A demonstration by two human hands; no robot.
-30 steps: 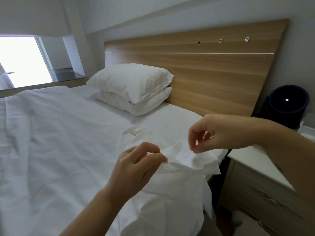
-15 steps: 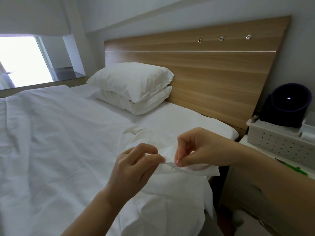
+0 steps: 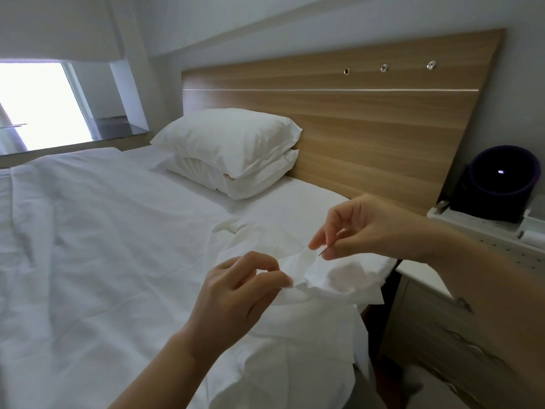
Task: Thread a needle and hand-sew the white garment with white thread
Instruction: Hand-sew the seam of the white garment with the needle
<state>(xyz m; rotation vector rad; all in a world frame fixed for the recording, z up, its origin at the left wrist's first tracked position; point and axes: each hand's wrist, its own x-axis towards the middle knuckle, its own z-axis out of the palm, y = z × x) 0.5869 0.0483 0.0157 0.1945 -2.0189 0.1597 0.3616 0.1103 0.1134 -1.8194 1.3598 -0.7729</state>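
No text, brand or number can be read. The only candidate is a small orange-red mark (image 3: 228,177) on the seam edge of the lower white fabric pillow (image 3: 259,180). It may be a stitched logo or a tag, but it is too blurred to read. The dark purple round device (image 3: 501,187) shows one white light dot (image 3: 500,172) and no characters.
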